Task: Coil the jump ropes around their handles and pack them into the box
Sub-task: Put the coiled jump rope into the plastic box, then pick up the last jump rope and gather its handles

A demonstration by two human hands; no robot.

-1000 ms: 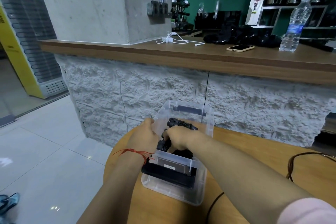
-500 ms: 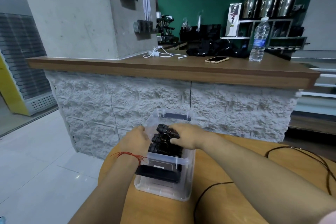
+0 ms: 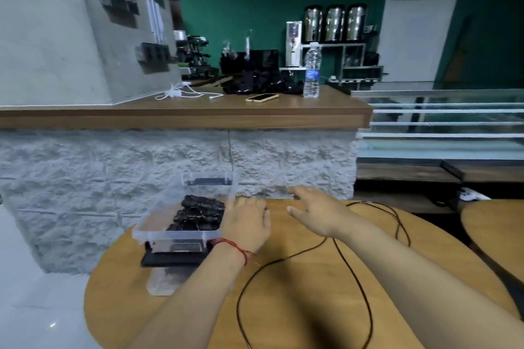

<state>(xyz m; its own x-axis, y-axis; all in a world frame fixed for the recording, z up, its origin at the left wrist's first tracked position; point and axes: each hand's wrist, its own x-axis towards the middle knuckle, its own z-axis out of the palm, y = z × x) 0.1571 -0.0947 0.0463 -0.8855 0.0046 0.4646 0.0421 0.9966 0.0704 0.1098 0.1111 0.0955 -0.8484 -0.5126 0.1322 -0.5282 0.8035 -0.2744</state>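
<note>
Your left hand point(image 3: 246, 224) lay open, fingers relaxed, against the clear box point(image 3: 175, 234). Your right hand point(image 3: 315, 213) hovered spread beside it, holding nothing. Coiled jump ropes point(image 3: 198, 214) sat boxed left of both hands, and a loose rope point(image 3: 286, 258) trailed on the surface point(image 3: 297, 309) under your wrists.

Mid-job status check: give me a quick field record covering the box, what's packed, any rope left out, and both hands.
box: clear plastic box, open on top, at the left of the round wooden table
packed: coiled black jump ropes inside the box
unpacked: loose black rope lying uncoiled on the table, right of the box
left: left hand, fingers relaxed, beside the box's right wall, holding nothing
right: right hand, open over the table, holding nothing
remaining: coil and pack the loose rope
</note>
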